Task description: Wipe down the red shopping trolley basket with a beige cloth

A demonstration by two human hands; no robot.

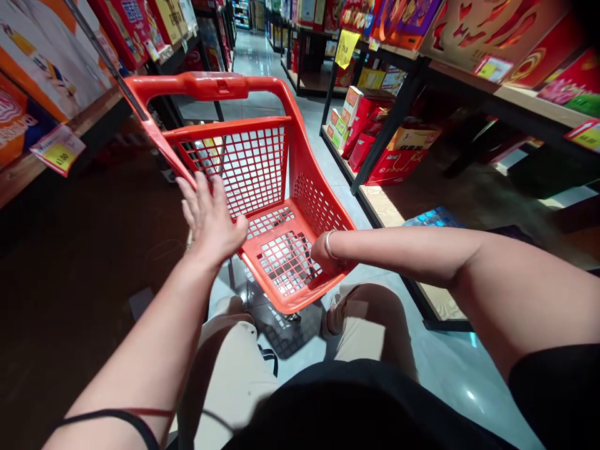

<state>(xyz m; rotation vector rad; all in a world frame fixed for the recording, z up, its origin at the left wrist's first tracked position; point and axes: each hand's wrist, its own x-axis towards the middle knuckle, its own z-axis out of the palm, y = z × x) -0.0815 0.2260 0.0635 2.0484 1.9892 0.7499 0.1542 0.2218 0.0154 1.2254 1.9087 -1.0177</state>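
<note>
Cart (323, 181) is standing on the aisle floor (450, 369), and remotely I'm seeing the left hand (210, 225) splaying loose by its rim (164, 147); the right hand (321, 251) is sitting inside, can't tell its grip. I'd be keeping that bracelet (327, 244) from snagging

Basket (300, 140) between left shelf (14, 178) and right shelf (534, 105); boxes (396, 165) on both; aisle (255, 56) ahead

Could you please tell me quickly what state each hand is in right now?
Left hand: open, fingers spread, by the red cart's side rim.
Right hand: inside the cart; its fingers are mostly hidden, so grip cannot be told.
</note>
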